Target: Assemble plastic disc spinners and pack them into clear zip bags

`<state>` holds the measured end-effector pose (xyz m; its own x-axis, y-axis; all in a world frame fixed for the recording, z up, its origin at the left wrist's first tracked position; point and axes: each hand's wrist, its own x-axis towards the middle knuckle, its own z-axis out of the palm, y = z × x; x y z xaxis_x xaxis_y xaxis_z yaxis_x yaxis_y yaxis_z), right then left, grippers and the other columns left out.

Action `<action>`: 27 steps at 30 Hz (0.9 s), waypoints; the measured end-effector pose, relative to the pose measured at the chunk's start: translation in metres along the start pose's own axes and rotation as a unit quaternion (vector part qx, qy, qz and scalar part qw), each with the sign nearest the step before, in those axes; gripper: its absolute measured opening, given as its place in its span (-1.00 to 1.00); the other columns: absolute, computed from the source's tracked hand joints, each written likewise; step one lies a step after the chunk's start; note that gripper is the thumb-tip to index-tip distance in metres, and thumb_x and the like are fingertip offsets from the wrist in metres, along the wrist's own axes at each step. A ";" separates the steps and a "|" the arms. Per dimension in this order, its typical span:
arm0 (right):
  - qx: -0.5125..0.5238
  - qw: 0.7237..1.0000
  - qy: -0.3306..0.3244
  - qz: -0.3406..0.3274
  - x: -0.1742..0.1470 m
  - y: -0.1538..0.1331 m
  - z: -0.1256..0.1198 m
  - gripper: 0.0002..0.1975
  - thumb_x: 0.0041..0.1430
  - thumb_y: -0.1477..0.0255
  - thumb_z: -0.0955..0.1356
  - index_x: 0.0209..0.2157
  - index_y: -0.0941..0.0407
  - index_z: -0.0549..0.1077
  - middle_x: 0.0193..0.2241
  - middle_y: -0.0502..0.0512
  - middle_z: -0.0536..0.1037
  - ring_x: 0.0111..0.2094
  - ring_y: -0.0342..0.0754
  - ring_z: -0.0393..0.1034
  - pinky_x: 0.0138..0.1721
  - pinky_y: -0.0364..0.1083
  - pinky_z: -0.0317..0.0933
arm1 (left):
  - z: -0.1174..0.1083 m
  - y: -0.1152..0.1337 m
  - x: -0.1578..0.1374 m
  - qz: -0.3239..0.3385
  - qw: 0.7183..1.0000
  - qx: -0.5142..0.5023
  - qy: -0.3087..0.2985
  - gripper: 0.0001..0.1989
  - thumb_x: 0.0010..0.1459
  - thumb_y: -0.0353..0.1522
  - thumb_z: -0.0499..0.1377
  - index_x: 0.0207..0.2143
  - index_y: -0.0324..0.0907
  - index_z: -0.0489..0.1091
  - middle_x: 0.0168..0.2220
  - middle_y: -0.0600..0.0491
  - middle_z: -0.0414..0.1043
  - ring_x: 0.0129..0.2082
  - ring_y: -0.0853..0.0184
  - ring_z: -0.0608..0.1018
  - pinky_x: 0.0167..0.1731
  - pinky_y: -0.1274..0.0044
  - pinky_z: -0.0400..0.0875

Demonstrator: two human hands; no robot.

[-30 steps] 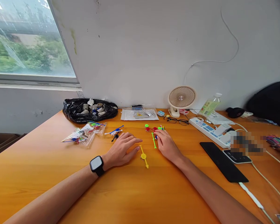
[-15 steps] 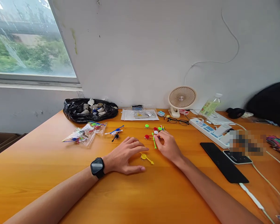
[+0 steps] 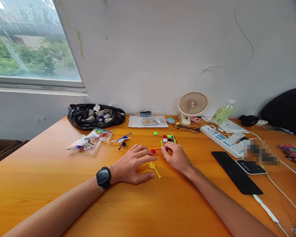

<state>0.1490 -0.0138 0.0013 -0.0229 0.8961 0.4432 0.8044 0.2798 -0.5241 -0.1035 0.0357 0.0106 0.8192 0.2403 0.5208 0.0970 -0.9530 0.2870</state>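
Note:
My left hand (image 3: 135, 164) has its fingers spread above the tabletop, holding nothing. By its fingertips lies a yellow arrow spinner (image 3: 152, 166), its long arrow pointing towards me. My right hand (image 3: 176, 156) is closed in a pinch at the end of a red arrow spinner (image 3: 153, 151); the fingers hide the arrow's far end. A green arrow (image 3: 162, 144) shows partly behind that hand. Just beyond are a green disc (image 3: 155, 133), a red disc (image 3: 164, 136), a white disc (image 3: 164, 140) and several coloured arrows (image 3: 173, 136).
Blue, white and black spinners (image 3: 123, 140) lie left of centre, beside clear bags of coloured parts (image 3: 90, 142). A black plastic bag (image 3: 76, 117), a fan (image 3: 192, 104) and glasses (image 3: 187, 128) stand behind. A power strip (image 3: 220, 140) and black phone (image 3: 236, 172) lie right.
The red spinner has shifted slightly towards me and left, with my right hand at its arrow. The yellow spinner's arrow has turned to point more towards me. My left hand has barely moved.

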 end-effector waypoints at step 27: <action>0.026 0.999 -0.018 -0.012 -0.002 0.008 0.000 -0.68 0.36 0.41 0.31 -0.51 0.07 0.26 -0.51 0.00 0.41 -0.43 -0.06 0.30 -0.33 -0.08 0.11 | -0.013 -0.032 -0.006 -0.015 0.995 0.093 0.022 -0.72 0.32 -0.22 0.24 -0.45 -0.13 0.48 -0.41 0.01 0.57 -0.32 0.25 0.51 -0.20 0.33 0.33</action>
<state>0.1551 -0.0132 -0.0037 -0.0638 0.9005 0.4301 0.7719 0.3177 -0.5507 -0.1195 0.0671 0.0089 0.7895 0.2737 0.5494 0.2283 -0.9618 0.1511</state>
